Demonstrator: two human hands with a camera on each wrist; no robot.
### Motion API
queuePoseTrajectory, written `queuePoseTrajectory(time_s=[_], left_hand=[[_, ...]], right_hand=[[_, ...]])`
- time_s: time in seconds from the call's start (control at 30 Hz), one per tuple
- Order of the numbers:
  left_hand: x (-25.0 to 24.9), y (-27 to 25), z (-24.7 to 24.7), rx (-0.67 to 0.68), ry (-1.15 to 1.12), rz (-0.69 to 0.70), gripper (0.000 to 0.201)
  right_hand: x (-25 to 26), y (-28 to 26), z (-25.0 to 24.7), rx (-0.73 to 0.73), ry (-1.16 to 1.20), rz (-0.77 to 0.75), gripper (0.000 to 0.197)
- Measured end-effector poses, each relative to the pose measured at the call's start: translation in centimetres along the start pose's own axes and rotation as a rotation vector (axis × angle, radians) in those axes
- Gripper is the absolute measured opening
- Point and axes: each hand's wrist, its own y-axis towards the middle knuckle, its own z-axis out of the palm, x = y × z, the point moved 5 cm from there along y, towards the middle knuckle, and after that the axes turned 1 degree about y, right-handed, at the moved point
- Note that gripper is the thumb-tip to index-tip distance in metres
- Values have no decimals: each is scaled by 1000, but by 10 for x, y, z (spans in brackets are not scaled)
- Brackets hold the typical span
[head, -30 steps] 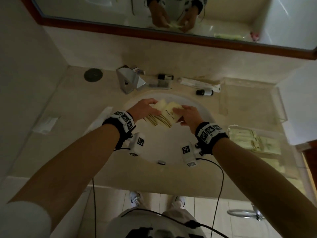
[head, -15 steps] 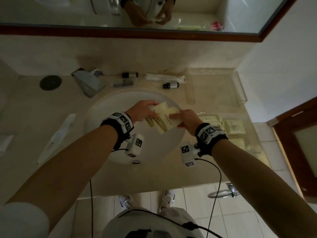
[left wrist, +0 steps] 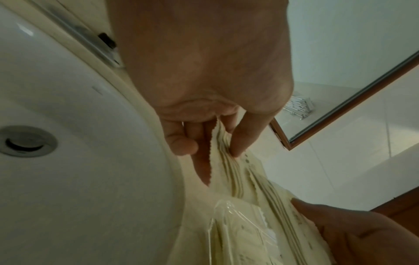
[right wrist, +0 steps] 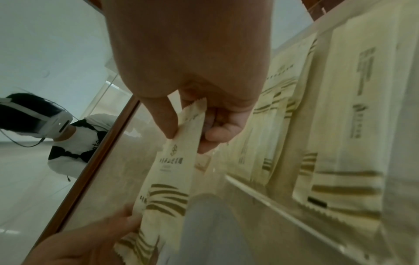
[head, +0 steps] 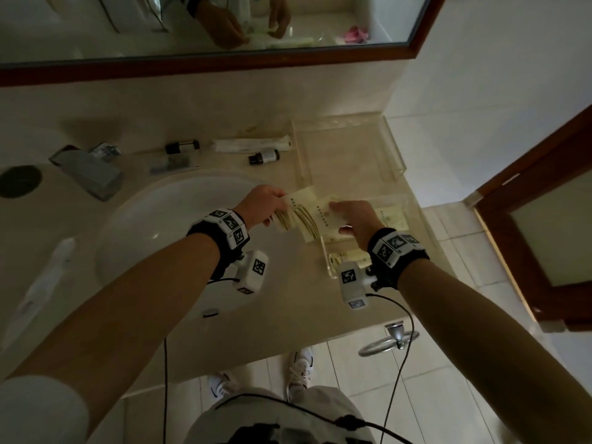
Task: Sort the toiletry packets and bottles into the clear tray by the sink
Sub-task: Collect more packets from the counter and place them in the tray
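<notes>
Operator, note these fixtures on your counter. The white oval basin is set into the beige top, its round drain visible from your left wrist view. A chrome faucet stands at the basin's eleven o'clock, and a dark round disc lies at the faucet's nine o'clock. A wood-framed mirror runs along the wall at twelve o'clock. A wood-framed door with a frosted panel sits at three o'clock. A chrome ring hangs below the counter's front edge, over the pale tiled floor. White shoes stand at six o'clock.
</notes>
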Motion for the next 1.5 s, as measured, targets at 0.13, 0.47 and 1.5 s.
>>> queuePoseTrajectory(time_s=[0.13, 0.47, 1.5], left_hand=[[-8, 14, 8, -93, 57, -30, 16], [-5, 38, 17, -208, 106, -97, 19], [-48, 54, 65, 29, 2, 71, 16]], right_hand=[[6, 9, -33, -104, 5, -14, 15], [4, 32, -60, -159, -81, -30, 37], [8, 33, -89, -91, -196, -168, 31]])
